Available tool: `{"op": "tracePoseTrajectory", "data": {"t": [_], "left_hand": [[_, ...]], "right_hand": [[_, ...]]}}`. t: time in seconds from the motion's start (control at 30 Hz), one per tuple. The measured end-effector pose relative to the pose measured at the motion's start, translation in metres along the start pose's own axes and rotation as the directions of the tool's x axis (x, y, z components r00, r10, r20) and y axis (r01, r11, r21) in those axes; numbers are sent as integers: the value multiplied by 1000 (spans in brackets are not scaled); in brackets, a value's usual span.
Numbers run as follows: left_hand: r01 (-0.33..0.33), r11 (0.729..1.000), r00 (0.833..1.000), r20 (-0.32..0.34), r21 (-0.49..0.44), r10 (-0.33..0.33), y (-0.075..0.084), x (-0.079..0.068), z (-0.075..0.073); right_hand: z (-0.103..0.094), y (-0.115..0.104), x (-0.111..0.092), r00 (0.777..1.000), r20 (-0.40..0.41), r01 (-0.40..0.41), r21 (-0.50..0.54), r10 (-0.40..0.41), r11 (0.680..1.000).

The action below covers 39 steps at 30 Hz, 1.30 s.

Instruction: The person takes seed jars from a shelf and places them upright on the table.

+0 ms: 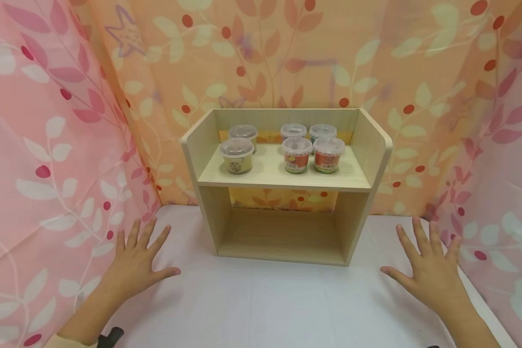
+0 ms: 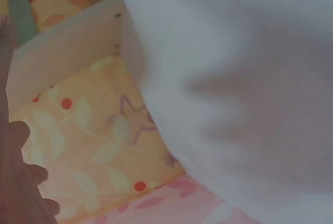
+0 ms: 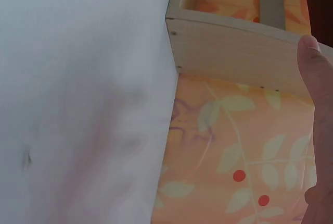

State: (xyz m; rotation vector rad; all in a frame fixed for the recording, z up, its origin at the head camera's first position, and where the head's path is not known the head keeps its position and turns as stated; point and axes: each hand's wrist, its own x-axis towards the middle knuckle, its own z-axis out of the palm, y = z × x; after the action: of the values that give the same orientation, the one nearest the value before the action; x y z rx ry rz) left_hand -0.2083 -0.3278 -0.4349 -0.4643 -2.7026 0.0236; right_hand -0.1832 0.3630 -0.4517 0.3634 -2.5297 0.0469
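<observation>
My left hand [image 1: 132,266] hovers over the table's left side with fingers spread, holding nothing. On the opposite side, my right hand [image 1: 437,273] is spread in the same way, also bare. Between them stands a pale wooden two-tier shelf [image 1: 282,237], apart from both hands. Its upper board carries small lidded plastic cups: a yellow-labelled cup [image 1: 238,157] with a similar cup [image 1: 243,133] behind it at the left. Toward the right are two red-labelled cups, one [image 1: 297,157] beside the other [image 1: 327,157], with two more cups partly hidden behind them.
A white cloth covers the table [image 1: 282,304]. Orange floral fabric [image 1: 265,63] hangs behind the shelf, and pink floral fabric [image 1: 48,159] closes off the left side, with more pink fabric [image 1: 504,203] at the right. A dark strap piece [image 1: 110,337] shows near the left wrist.
</observation>
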Motion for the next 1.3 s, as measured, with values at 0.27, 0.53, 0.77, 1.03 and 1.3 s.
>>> {"op": "tracePoseTrajectory", "data": {"t": [0.27, 0.53, 0.77, 1.03, 1.3], "left_hand": [[104, 979, 992, 84, -174, -91, 15, 0, -12], [114, 927, 993, 51, -356, -103, 23, 5, -24], [130, 847, 991, 37, -516, -130, 37, 5, -36], [82, 773, 988, -47, -629, -144, 58, 7, -53], [-31, 619, 985, -131, -785, -116, 78, 21, -57]], "right_hand": [[7, -10, 2, 998, 10, -60, 109, 59, 992], [13, -20, 9, 993, 36, -121, 315, 116, 941], [21, -29, 15, 982, 115, -187, 472, 150, 861], [28, -39, 25, 962, 185, -273, 616, 201, 739], [41, -46, 34, 936, 237, -349, 697, 259, 626]]}}
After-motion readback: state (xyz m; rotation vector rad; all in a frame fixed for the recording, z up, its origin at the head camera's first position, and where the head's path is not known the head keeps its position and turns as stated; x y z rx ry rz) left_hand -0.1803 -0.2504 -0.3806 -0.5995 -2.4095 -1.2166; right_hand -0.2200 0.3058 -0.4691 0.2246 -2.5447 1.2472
